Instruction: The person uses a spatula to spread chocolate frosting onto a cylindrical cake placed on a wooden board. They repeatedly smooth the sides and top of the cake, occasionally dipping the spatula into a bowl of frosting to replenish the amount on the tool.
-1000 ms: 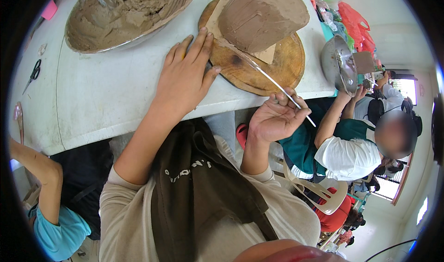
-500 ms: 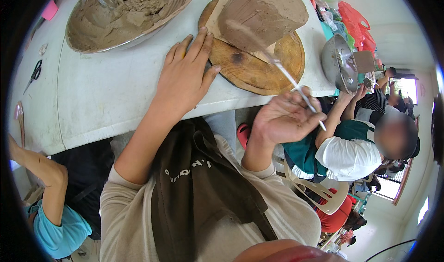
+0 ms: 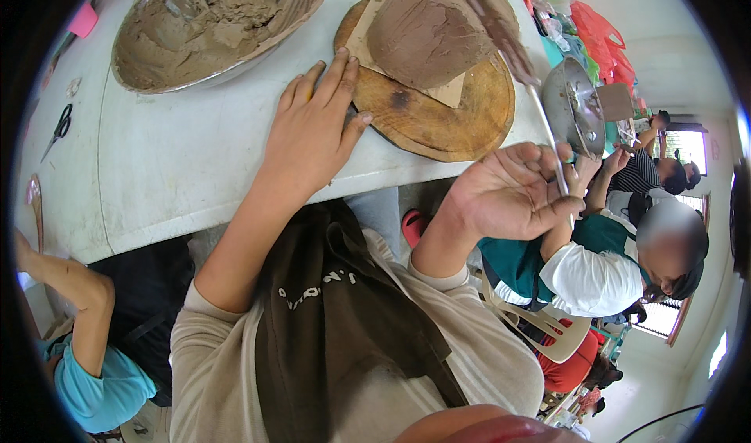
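My left hand (image 3: 313,134) lies flat on the white table (image 3: 180,169), fingers spread, fingertips touching the rim of a round wooden board (image 3: 446,118). On the board stands a brown clay vessel (image 3: 426,28) on a piece of cardboard. My right hand (image 3: 512,193) is raised off the table's right edge, palm up, pinching a thin metal tool (image 3: 520,68) whose clay-smeared blade points up across the vessel's right side.
A wide metal bowl (image 3: 211,25) of wet clay sits at the table's far left. Scissors (image 3: 56,129) lie near the left edge. A small metal bowl (image 3: 571,107) stands to the right. People sit close on my right and lower left; plastic chairs stand below.
My right hand has turned palm up and lifted away from the board, swinging the tool from lying across the board to pointing upward. My left hand has stayed put.
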Available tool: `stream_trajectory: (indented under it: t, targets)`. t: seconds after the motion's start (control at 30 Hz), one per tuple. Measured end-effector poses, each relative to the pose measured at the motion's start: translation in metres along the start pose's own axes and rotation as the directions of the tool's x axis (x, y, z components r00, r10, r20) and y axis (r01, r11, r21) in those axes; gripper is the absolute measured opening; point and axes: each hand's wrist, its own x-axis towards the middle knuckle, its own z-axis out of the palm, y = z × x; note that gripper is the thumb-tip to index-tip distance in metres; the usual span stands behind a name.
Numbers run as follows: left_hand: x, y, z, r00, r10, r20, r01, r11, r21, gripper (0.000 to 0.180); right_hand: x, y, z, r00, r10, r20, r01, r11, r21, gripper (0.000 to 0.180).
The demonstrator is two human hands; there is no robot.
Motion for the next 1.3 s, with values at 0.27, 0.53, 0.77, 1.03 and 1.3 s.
stream_trajectory:
  t: [0.27, 0.53, 0.77, 1.03, 1.3]
  targets:
    - [0.0, 0.0, 0.002, 1.0, 0.0, 0.0, 0.0, 1.0, 0.0, 0.059, -0.041, 0.019, -0.02, 0.977, 0.128, -0.17, -0.175, 0.938, -0.298, 0.04]
    - [-0.001, -0.001, 0.0, 1.0, 0.002, -0.008, -0.002, 1.0, 0.001, 0.059, -0.008, 0.022, -0.015, 0.987, 0.033, -0.157, -0.071, 0.968, -0.239, 0.042]
    - [0.0, -0.001, -0.002, 0.998, -0.018, 0.065, 0.017, 1.0, 0.014, 0.06, 0.013, -0.005, -0.003, 0.995, 0.052, -0.091, -0.046, 0.997, 0.065, 0.043]
    - [0.003, 0.001, -0.002, 0.997, -0.01, 0.081, 0.01, 1.0, -0.001, 0.06, 0.005, 0.001, -0.045, 0.91, 0.135, -0.392, -0.235, 0.947, -0.22, 0.041]
    - [0.004, 0.003, -0.005, 0.995, -0.019, 0.095, 0.019, 1.0, 0.005, 0.059, 0.053, -0.015, -0.018, 0.981, 0.069, -0.18, -0.057, 0.996, 0.069, 0.039]
